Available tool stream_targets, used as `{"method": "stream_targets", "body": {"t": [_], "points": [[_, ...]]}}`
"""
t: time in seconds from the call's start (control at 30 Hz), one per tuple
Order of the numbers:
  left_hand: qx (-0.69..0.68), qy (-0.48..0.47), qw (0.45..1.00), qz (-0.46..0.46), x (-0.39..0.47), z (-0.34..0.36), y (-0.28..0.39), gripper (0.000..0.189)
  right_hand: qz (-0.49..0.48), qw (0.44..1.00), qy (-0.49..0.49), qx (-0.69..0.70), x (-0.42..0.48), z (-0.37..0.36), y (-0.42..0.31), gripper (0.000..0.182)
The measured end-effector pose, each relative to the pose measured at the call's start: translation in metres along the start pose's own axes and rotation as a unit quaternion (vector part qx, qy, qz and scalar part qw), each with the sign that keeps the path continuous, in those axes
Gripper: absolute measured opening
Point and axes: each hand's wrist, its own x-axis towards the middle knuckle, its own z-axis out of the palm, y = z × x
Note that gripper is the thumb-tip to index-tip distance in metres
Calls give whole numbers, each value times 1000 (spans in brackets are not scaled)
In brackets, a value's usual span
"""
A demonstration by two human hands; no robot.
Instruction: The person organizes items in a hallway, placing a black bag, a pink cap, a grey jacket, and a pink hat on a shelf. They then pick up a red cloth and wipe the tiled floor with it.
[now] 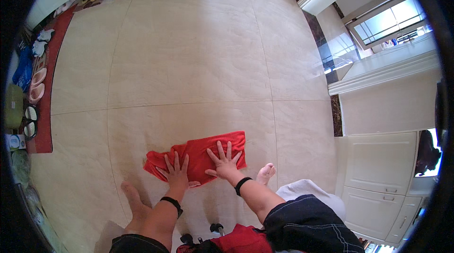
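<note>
A folded red cloth (198,153) lies on the tiled floor (191,54), low in the middle of the view. Spread flat on its left part is my left hand (176,174), fingers apart, the thumb reaching past the lower edge. My right hand (224,162) presses palm down on the right part, its fingers also spread. Both hands rest on the cloth without gripping it. Each wrist has a black band. My bare feet stand on either side of the cloth, the left one (133,196) lower left and the right one (266,174) close to the cloth's right end.
Along the left runs a red mat (56,72) with pink clogs (37,86), other shoes and a blue bag (23,70). More shoes sit under a white cabinet at upper left. White cabinet doors (379,160) and a door frame stand at right. White fabric (312,196) lies beside my right leg.
</note>
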Motion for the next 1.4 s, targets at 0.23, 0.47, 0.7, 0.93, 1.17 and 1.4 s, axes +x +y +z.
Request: {"method": "stream_targets", "body": {"t": [0.23,0.47,0.7,0.93,1.17,1.4], "points": [[1,51,996,-69,74,-56,-8,144,-124,985,113,-49,104,-73,-10,100],[-30,96,969,-224,175,-115,-8,143,-253,944,175,-122,232,-158,-45,95],[-49,126,954,-267,296,-168,-11,132,-266,932,185,-163,355,-232,-50,88],[-10,150,965,-217,394,-220,40,127,-127,960,218,-119,423,-302,65,87],[36,107,989,-91,374,-204,139,132,-2,983,162,-87,361,-288,164,96],[33,52,998,28,237,-135,155,134,52,993,100,-38,194,-190,169,107]]}}
